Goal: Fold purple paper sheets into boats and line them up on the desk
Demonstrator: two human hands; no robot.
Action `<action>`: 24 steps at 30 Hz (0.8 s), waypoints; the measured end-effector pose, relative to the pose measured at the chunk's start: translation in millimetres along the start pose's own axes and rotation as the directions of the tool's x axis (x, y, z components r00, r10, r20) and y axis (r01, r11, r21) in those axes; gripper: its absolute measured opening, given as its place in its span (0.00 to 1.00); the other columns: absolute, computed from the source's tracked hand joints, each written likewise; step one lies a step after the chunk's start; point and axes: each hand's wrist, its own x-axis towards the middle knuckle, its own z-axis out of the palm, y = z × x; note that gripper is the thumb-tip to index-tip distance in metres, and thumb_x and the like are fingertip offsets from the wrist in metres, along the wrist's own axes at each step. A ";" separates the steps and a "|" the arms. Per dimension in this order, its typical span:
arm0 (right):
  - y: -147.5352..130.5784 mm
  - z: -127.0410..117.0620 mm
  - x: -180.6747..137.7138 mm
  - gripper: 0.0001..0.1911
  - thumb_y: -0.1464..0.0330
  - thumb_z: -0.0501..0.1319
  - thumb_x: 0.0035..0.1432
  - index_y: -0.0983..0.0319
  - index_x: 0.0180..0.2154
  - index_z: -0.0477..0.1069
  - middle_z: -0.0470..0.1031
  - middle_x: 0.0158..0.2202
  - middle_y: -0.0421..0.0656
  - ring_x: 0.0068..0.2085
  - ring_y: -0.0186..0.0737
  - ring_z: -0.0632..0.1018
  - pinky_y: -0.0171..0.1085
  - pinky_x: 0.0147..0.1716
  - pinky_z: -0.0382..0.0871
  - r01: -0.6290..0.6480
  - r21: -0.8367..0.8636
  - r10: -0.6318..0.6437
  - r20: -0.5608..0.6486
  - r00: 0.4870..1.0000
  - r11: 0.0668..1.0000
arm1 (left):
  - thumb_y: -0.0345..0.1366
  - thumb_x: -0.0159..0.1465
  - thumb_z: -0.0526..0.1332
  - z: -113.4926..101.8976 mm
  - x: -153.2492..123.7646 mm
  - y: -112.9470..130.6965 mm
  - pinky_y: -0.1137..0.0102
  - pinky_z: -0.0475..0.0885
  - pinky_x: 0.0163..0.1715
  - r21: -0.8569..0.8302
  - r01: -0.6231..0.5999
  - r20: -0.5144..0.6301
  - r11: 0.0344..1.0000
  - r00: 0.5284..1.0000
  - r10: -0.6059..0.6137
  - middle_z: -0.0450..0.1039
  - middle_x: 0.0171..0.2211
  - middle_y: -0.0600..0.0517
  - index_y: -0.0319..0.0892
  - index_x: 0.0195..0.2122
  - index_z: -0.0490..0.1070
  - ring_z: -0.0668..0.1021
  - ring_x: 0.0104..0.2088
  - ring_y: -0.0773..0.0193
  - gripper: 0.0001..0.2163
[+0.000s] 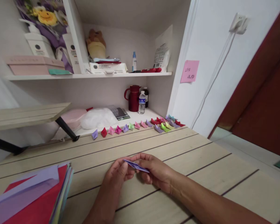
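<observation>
A small piece of folded purple paper (137, 166) is held between my two hands, just above the wooden table (177, 155). At its left end, my left hand (119, 171) pinches it between thumb and fingers. My right hand (154, 168) grips the other end, the thumb on the near side and the fingers curled behind. The paper is seen nearly edge-on, with its layers slightly parted. Beyond my hands, a row of small folded paper boats (118, 129) in several colours runs along the table's back edge, bunching up toward the right.
A stack of coloured paper (37, 193) lies at the near left. Behind it stands a low wooden stand (28, 115) with black legs. The shelf behind the table holds a dark red jug (133, 99), a water bottle (142, 102) and a white plastic bag (98, 118).
</observation>
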 end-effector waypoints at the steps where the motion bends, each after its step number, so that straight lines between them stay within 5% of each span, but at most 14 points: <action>1: 0.1 0.8 -0.9 0.17 0.64 0.70 0.52 0.65 0.41 0.73 0.74 0.21 0.37 0.13 0.26 0.66 0.25 0.11 0.50 0.002 -0.015 -0.002 0.006 1.000 1.000 | 0.53 0.50 0.72 0.3 -0.4 -0.7 0.69 0.72 0.34 0.011 -0.003 -0.008 1.000 1.000 0.003 0.78 0.26 0.50 0.40 0.40 0.76 0.78 0.29 0.64 0.24; 8: -0.7 4.9 -11.8 0.26 0.48 0.65 0.57 0.65 0.42 0.74 0.79 0.32 0.47 0.29 0.37 0.78 0.31 0.21 0.71 0.063 -0.089 -0.060 0.038 0.997 0.994 | 0.50 0.53 0.69 4.2 -3.8 -3.4 0.71 0.71 0.28 0.063 -0.027 -0.093 0.998 0.995 0.033 0.74 0.20 0.54 0.40 0.36 0.75 0.75 0.23 0.67 0.19; 11: -3.6 3.0 -16.9 0.26 0.51 0.68 0.55 0.62 0.47 0.73 0.80 0.38 0.46 0.37 0.39 0.80 0.36 0.32 0.75 0.125 -0.193 -0.123 0.025 0.992 0.973 | 0.50 0.53 0.69 6.6 -4.9 -1.3 0.71 0.72 0.26 0.080 -0.030 -0.145 0.996 0.989 0.042 0.74 0.22 0.55 0.40 0.34 0.74 0.74 0.22 0.68 0.18; 14: -5.3 0.6 -18.1 0.25 0.56 0.72 0.51 0.62 0.46 0.73 0.79 0.35 0.43 0.33 0.36 0.79 0.36 0.36 0.74 0.153 -0.312 -0.170 -0.030 0.985 0.938 | 0.50 0.53 0.68 10.3 -7.5 -0.5 0.71 0.71 0.26 0.117 -0.035 -0.177 0.993 0.983 0.055 0.74 0.23 0.55 0.41 0.31 0.73 0.74 0.21 0.69 0.16; 20: -2.5 -6.9 -11.2 0.18 0.59 0.69 0.52 0.63 0.41 0.74 0.76 0.26 0.39 0.24 0.34 0.76 0.34 0.28 0.68 0.236 -0.402 -0.281 -0.054 0.958 0.885 | 0.49 0.55 0.67 18.9 -18.2 -5.6 0.72 0.69 0.27 0.237 -0.082 -0.138 0.968 0.983 0.117 0.73 0.22 0.56 0.43 0.30 0.73 0.74 0.23 0.67 0.14; 24: -5.2 -12.3 -11.1 0.12 0.64 0.65 0.55 0.61 0.42 0.75 0.73 0.28 0.38 0.22 0.31 0.73 0.32 0.23 0.66 0.308 -0.574 -0.401 -0.040 0.915 0.759 | 0.51 0.58 0.64 18.8 -21.9 -8.4 0.70 0.71 0.29 0.296 -0.110 -0.113 0.949 0.982 0.149 0.74 0.24 0.54 0.43 0.34 0.75 0.75 0.24 0.65 0.16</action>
